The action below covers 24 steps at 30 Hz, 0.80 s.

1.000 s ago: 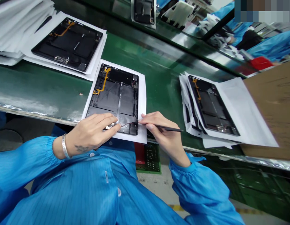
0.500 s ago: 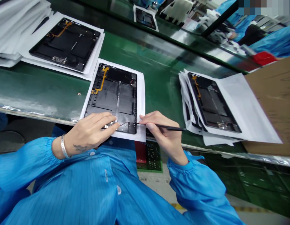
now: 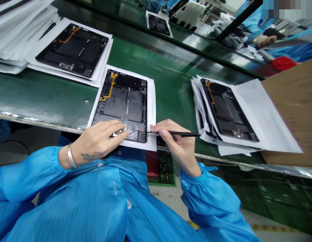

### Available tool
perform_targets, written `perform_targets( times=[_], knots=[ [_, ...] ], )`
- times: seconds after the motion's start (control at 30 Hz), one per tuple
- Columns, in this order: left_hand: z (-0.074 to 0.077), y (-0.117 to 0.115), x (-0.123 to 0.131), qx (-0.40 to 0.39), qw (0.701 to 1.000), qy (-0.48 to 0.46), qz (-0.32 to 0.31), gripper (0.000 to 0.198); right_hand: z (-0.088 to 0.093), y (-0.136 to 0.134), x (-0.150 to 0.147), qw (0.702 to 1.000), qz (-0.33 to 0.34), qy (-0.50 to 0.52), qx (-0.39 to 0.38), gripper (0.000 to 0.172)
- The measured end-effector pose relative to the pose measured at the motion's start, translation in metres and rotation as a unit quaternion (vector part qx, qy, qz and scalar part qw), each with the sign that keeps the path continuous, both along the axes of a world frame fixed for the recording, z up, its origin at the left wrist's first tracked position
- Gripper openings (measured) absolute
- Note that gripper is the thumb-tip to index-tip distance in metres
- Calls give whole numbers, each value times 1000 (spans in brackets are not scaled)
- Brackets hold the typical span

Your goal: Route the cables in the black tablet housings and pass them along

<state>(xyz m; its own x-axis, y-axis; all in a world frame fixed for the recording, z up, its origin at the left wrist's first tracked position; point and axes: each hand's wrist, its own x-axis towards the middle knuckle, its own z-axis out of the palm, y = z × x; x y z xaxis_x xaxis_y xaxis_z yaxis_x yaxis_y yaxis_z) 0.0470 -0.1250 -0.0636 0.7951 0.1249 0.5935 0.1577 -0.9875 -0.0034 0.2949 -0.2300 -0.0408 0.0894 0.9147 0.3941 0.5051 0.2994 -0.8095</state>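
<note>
Left hand (image 3: 95, 143) curled, fingertips on a small metal part (image 3: 117, 134), grip unclear; right hand (image 3: 174, 141) pinching a hooked pick (image 3: 182, 133). Black tablet housing (image 3: 120, 104) at 12 o'clock. Risk: excess force, tip slipping, scratched housing.

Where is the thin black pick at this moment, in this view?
In the head view, the thin black pick is held in the right hand, its tip at the lower right corner of the black tablet housing, beside the left hand.
</note>
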Motion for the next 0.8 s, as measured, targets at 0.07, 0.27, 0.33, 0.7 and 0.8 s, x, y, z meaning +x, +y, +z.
perform_targets(
  times=[0.07,0.27,0.33,0.7,0.8],
  knots=[
    [0,0,0,0,1000,0,0,20,0,0,0,1000,-4,-18,-4,17],
    [1,0,0,-12,1000,-5,-9,22,-2,1,3,1000,-4,-11,-5,18],
    [2,1,-1,-21,1000,-3,-9,23,-2,0,1,999,-29,-3,18,18],
    [19,12,-4,5,997,70,-42,23,-5,8,-30,996,35,-62,50,17],
    [24,13,-2,30,995,82,-48,21,-6,8,-29,995,47,-72,51,16]
  ],
)
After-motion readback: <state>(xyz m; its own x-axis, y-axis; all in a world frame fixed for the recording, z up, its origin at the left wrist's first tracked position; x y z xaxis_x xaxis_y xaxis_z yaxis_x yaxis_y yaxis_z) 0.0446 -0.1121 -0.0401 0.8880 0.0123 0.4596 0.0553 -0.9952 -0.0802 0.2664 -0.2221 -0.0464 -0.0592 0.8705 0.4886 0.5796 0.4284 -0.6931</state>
